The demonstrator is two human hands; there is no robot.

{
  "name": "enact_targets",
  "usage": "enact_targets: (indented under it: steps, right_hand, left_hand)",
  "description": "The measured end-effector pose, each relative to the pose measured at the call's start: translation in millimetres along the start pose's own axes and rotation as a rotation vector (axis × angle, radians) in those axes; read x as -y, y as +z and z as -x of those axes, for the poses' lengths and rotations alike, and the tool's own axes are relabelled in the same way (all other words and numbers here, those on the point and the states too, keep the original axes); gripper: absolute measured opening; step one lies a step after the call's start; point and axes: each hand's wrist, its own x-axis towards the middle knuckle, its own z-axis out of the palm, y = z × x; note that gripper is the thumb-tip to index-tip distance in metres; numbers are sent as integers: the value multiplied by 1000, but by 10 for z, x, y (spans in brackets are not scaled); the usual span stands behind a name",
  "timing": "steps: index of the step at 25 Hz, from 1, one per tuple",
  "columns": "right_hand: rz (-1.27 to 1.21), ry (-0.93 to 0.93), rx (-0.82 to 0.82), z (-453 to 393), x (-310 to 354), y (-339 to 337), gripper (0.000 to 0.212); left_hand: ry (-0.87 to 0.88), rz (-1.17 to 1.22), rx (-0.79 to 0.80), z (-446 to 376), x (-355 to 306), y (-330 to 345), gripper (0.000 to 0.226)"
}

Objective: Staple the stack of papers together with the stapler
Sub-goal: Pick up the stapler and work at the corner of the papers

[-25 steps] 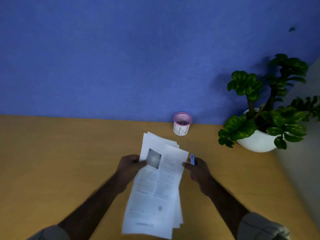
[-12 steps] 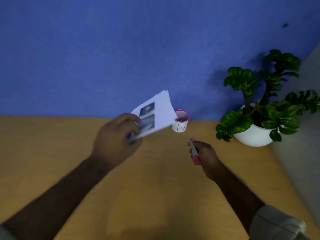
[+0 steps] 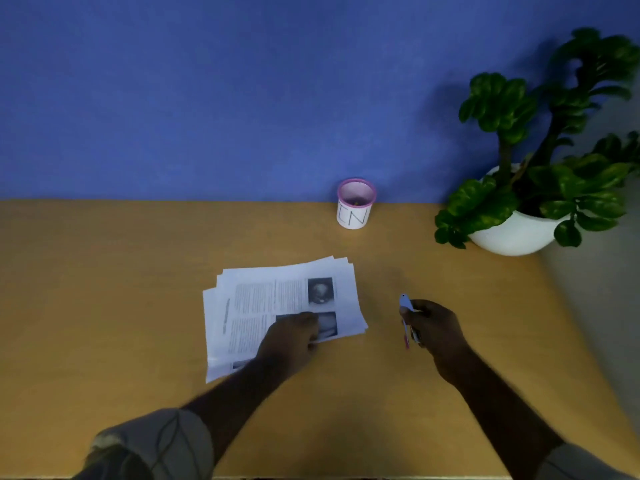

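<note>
A stack of printed white papers [image 3: 277, 299] lies sideways on the wooden desk [image 3: 104, 289], its sheets slightly fanned. My left hand [image 3: 289, 341] rests on the stack's near edge, fingers curled onto the sheets. To the right of the papers, my right hand [image 3: 433, 329] is closed around a small stapler [image 3: 407, 306] with a pale blue top and a pink underside, held just above the desk. About a hand's width of bare desk separates the stapler from the papers.
A small white cup [image 3: 355, 206] with a pink rim stands at the back of the desk against the blue wall. A white pot with a green plant [image 3: 519, 209] occupies the back right corner. The desk's right edge runs beside the plant.
My left hand had lifted the papers into the air and has now brought them down flat on the desk, turned sideways. My right hand kept hold of the stapler.
</note>
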Motion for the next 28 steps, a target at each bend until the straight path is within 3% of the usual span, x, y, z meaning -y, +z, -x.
enact_targets:
  steps: [3,6,9,13,17,21,28]
  right_hand:
    - [11,-10,-10,44,-171,13,18]
    - [20,-72,-20,65,-252,75,20]
    - [221,-223,38,50,-347,169,16]
    - [767,-470,13,-69,-468,230,24]
    - [1035,-662,-5,-239,-420,284,28]
    - [1168,-825,64,-377,-418,321,30]
    - [1171,-971,127,-524,-392,311,32]
  left_hand:
    - [87,26,-117,46,17,105,44]
    - [56,13,-181,-18,-25,222,58]
    - [35,-1,-185,-197,-149,399,60]
    - [30,-121,-51,-310,-214,625,66]
    - [8,-146,-23,-328,-206,618,68]
    - [16,-158,-12,-321,-218,606,64]
    - [11,-182,-1,-342,-223,595,60]
